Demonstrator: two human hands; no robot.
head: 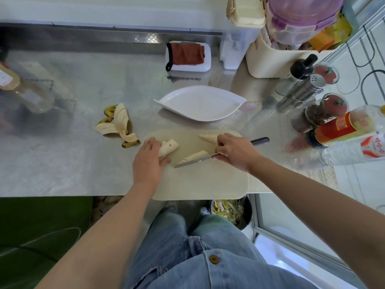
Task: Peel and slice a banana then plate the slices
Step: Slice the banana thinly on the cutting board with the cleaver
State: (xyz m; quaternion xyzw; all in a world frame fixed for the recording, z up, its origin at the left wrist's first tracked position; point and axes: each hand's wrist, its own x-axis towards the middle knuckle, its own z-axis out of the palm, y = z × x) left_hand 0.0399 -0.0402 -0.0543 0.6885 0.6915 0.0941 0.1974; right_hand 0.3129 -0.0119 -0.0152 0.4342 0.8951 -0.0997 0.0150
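A cream cutting board [200,180] lies at the counter's front edge. On it are three peeled banana pieces. My left hand [149,161] rests over the left piece [169,148], fingers curled on it. My right hand [234,152] grips a dark-handled knife [195,162], whose blade lies flat along the sliced middle piece [194,157]. A third sliced piece [207,138] sits at the board's far edge beside my right hand. A white leaf-shaped plate [200,103] stands behind the board with nothing on it.
The banana peel [117,124] lies left of the board. Bottles, jars and a steel shaker [302,91] crowd the right side. A folded brown cloth on a white tray [187,56] sits at the back. A bin with scraps [229,211] stands below the counter edge.
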